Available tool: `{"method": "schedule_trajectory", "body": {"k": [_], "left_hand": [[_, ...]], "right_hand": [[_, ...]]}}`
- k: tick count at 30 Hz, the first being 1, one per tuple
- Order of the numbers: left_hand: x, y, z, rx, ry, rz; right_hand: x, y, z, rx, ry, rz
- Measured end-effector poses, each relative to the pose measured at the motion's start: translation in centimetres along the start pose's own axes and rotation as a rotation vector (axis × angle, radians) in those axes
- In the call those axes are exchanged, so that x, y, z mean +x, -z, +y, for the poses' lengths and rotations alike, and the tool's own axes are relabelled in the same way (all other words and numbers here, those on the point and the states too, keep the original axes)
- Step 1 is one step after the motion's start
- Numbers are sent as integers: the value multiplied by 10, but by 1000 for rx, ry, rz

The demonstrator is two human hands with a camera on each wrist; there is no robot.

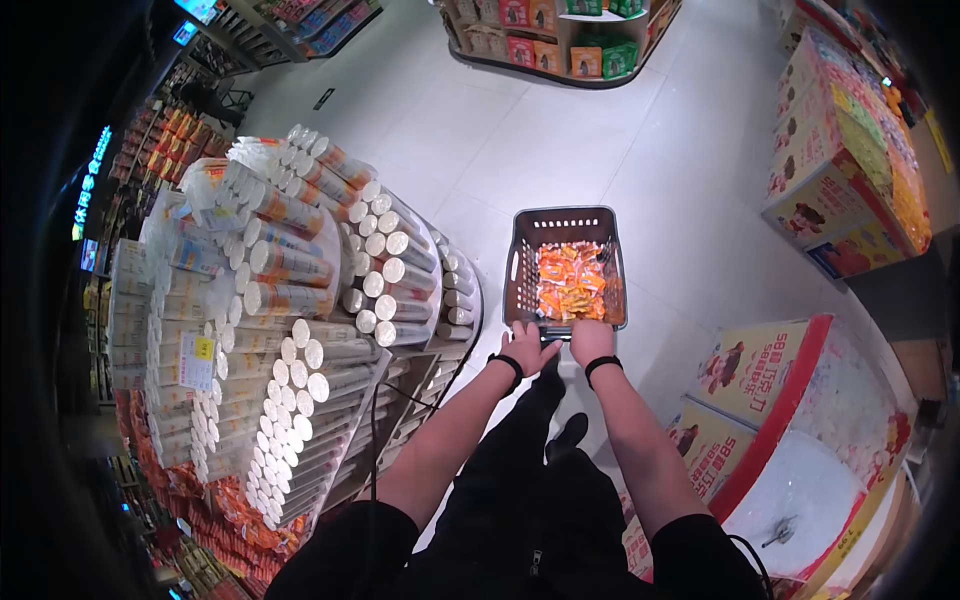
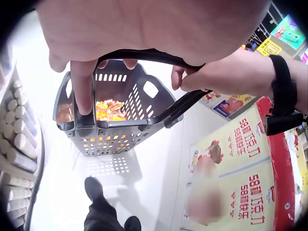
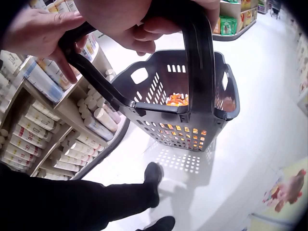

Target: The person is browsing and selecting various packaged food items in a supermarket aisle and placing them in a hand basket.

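A grey plastic shopping basket [image 1: 520,262] hangs in front of me, holding several orange packets [image 1: 570,282]. Both hands hold its dark handle [image 3: 199,62] side by side. My left hand [image 1: 527,347] curls over the handle's left part, with one finger [image 2: 83,89] stretched down to the basket rim. My right hand [image 1: 590,340] wraps the handle [image 2: 144,55] just to the right. Each wrist wears a black band. The basket [image 3: 192,110] is lifted above the white floor, and my black shoes show below it.
A round display stand [image 1: 300,300] stacked with tube-shaped containers is close on my left. A red and yellow bin of goods [image 1: 770,400] stands at my right, with stacked cartons [image 1: 840,170] beyond. A shelf unit [image 1: 560,40] closes the far end of the white tiled floor [image 1: 560,150].
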State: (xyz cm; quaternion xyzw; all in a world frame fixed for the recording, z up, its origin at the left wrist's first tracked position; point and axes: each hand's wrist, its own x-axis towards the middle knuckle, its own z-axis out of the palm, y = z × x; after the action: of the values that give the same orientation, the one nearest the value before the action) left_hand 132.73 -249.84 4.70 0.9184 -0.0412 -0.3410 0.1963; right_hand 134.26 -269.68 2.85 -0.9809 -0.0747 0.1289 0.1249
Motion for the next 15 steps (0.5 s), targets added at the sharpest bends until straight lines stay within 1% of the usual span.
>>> {"method": "schedule_trajectory", "body": {"k": [2,4,6,8,9,10,12,15], "left_hand": [[31,31,16,-35,49,-27],[72,48,17,-55,86,-46],[112,64,21,-42,98,4],[143,99,34,-73,164,-41],[156,117,39,-146,180,-59],[165,138,40,-233,191,-105],[202,152,38,-241,188,-38],[250,180,32,-297,234,-56]], "right_hand": [[47,15,13,-15,19,-19],[95,19,24,-40,37,-72],[142,34,30,-46,27,-101],[192,56,35,-19,41,-108],[216,60,36,-48,48,-119],[235,61,39,-86,52,-154],[286,67,43,-203,48,-240],[351,80,42,-224,51,-315]]}}
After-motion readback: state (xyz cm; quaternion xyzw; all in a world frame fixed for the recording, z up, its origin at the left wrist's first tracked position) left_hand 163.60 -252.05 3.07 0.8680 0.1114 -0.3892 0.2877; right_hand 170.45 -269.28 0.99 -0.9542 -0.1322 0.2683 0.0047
